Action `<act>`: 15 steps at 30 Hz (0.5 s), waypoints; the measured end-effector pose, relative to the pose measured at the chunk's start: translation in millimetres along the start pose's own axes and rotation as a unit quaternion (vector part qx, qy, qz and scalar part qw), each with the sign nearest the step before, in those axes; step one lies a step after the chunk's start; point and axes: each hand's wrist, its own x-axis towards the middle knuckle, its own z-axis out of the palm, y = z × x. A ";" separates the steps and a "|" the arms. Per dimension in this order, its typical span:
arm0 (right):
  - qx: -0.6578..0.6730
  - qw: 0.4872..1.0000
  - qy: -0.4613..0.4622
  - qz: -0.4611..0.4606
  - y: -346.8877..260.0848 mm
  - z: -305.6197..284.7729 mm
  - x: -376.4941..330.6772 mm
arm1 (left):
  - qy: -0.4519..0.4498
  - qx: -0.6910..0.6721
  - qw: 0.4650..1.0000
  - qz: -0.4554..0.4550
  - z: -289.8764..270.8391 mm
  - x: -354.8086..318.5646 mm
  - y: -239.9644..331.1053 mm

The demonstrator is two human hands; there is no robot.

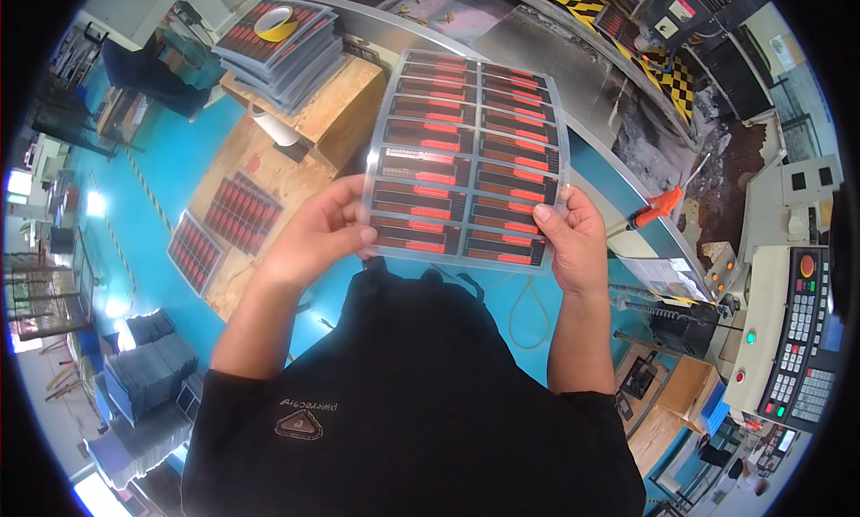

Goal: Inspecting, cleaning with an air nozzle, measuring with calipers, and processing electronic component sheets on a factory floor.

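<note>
Sheet (466,159) of red-and-dark strips held up before us, long axis running away from the body; left hand (313,235) and right hand (573,239) each pinch a near corner.

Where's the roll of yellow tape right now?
In the head view, upper left: the tape roll lies atop a stack of trays on a wooden crate.

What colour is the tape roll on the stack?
Yellow tape roll, seen in the head view.

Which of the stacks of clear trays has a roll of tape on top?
The tall stack on the wooden crate, upper left: a yellow tape roll rests on it. The floor stacks carry none.
</note>
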 end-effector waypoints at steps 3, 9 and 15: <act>-0.003 1.000 0.004 0.001 1.9 -4.3 -1.4 | -0.037 -0.014 0.999 0.016 0.0 -3.0 1.1; -0.027 1.000 0.007 0.011 6.7 -5.1 -1.4 | -0.066 -0.049 0.996 0.020 -0.7 -6.6 5.5; -0.046 0.998 -0.009 0.051 16.0 -11.3 1.7 | -0.080 -0.143 0.987 -0.001 -13.9 -11.5 -10.0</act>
